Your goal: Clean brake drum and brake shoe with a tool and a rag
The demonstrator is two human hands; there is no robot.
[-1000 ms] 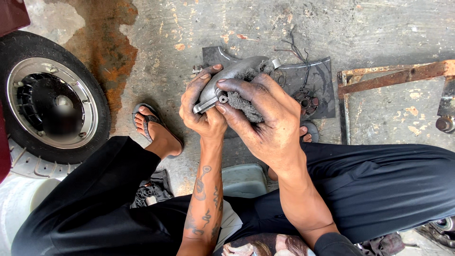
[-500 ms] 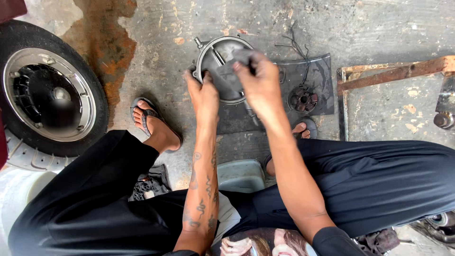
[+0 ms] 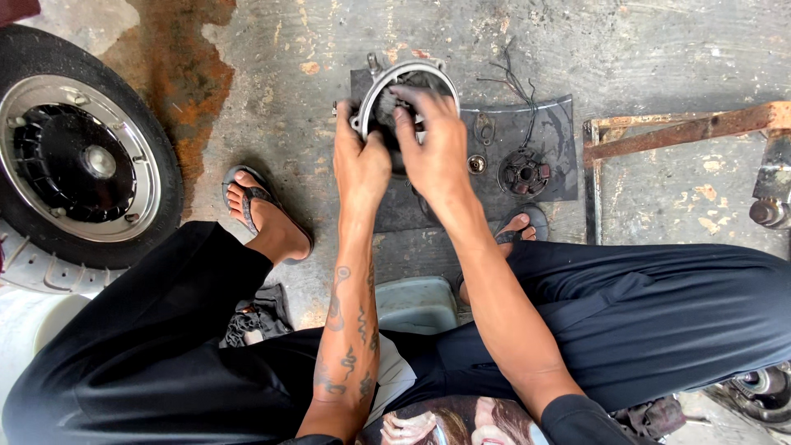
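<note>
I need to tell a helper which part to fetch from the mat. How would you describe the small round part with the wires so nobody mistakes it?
Find the dark mat on the concrete floor, ahead of the person's hands. Near its right edge, right of the right hand, lies a small round dark part with reddish coils round its rim. Thin black wires trail up from it, unlike the tiny shiny ring beside it.

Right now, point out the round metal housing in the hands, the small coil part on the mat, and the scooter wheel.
round metal housing (image 3: pixel 372 86), head view, left rim
small coil part (image 3: pixel 525 174), head view, centre
scooter wheel (image 3: pixel 86 161), head view, hub
</note>
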